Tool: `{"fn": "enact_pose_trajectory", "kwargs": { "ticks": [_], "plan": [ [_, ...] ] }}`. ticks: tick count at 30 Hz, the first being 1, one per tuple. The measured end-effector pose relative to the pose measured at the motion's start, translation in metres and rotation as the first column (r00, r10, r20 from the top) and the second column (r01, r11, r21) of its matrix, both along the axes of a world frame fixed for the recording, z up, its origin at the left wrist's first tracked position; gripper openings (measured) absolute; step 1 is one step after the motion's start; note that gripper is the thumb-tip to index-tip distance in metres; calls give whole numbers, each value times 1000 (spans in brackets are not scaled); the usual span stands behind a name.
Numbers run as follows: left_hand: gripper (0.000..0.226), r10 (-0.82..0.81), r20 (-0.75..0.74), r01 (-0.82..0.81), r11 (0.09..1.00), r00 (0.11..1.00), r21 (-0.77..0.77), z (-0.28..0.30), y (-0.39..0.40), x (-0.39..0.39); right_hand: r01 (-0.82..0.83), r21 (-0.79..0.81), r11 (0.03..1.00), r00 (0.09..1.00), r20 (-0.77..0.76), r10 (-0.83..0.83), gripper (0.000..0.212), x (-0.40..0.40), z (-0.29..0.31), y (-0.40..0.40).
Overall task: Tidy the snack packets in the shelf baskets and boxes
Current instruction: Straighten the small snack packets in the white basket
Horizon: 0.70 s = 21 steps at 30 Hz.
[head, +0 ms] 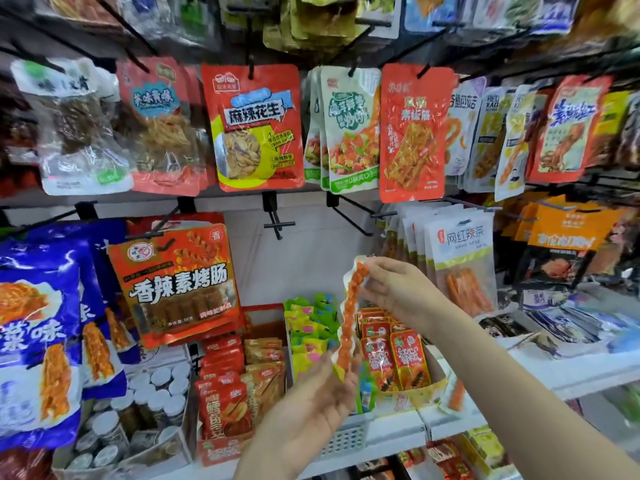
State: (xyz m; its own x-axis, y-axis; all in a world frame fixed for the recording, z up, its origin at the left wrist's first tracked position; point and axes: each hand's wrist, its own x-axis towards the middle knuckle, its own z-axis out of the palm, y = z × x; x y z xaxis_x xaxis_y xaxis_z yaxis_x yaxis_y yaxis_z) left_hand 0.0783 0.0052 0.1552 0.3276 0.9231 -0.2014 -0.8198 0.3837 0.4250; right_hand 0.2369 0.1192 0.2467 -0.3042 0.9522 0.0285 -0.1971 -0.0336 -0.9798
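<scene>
I hold a stack of long thin clear packets with orange twisted sticks (348,320) upright in front of the shelf, seen edge-on. My right hand (398,294) pinches the top end of the stack. My left hand (318,403) holds the bottom end between thumb and fingers. Just behind the stack sit a box of small red packets (391,351) and a box of green and yellow packets (308,323). One more orange stick packet (456,396) leans at the right side of the red-packet box.
A white basket (346,439) stands on the shelf edge below my hands. Left of it are a box of red and brown packets (239,382) and a box of small jars (145,403). Hanging bags fill the hooks above; two empty hooks (277,223) jut out.
</scene>
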Motion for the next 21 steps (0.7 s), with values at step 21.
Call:
{"fn": "enact_pose_trajectory", "kwargs": {
  "ticks": [21],
  "plan": [
    [37, 422, -726, -302, 905, 543, 300, 7, -8, -2, 32, 301, 953, 860, 477, -180, 11, 13, 32, -13]
  ]
}}
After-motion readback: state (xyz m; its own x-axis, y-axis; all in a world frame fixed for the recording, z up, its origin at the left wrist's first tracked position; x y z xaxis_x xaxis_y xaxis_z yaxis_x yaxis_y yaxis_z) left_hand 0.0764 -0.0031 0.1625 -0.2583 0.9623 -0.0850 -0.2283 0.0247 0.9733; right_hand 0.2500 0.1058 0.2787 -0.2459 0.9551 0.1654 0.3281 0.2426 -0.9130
